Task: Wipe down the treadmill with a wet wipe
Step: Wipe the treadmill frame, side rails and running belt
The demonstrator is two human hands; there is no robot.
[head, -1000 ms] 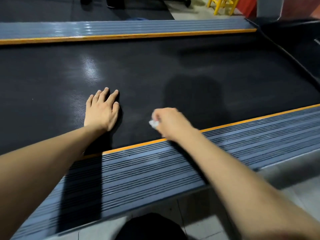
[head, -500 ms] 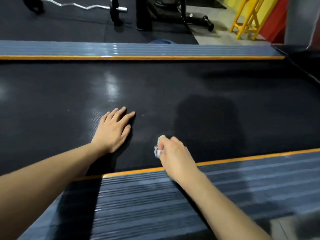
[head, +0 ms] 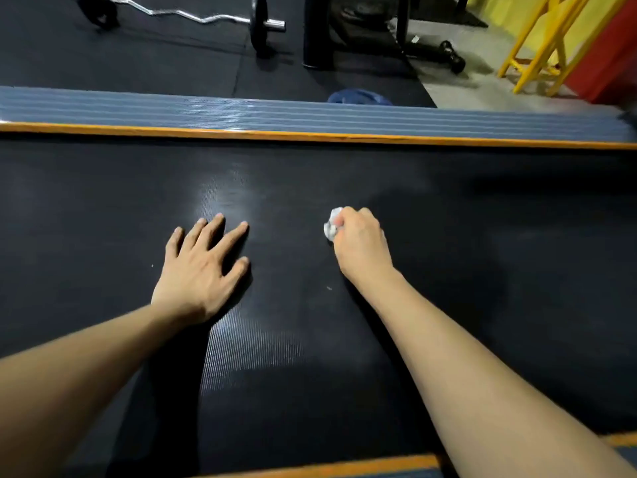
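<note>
Hands rested on the black treadmill belt (head: 448, 270), which filled most of the view and ran left to right. The left hand (head: 200, 270) lay flat, palm down, its fingers straight and spread, holding nothing, a little left of the middle of the belt. The right hand (head: 362, 246) was to its right, apart from it and slightly farther away, with the fingers curled round a crumpled white wet wipe (head: 332, 225); the wad stuck out at the left, far end of the fist and sat against the belt surface. Both bare forearms reached in from the near edge. A pale sheen showed on the ribbed belt around and near the left hand. Along the far side ran an orange strip (head: 310, 135) and, just beyond it, a grey ribbed side rail (head: 275, 113); another orange strip (head: 327, 465) edged the near side. On the dark floor mat beyond the rail lay a curl barbell (head: 193, 15) with black plates at far left, a black dumbbell (head: 453, 56) farther right, and a yellow frame (head: 537, 46) at far right.
</note>
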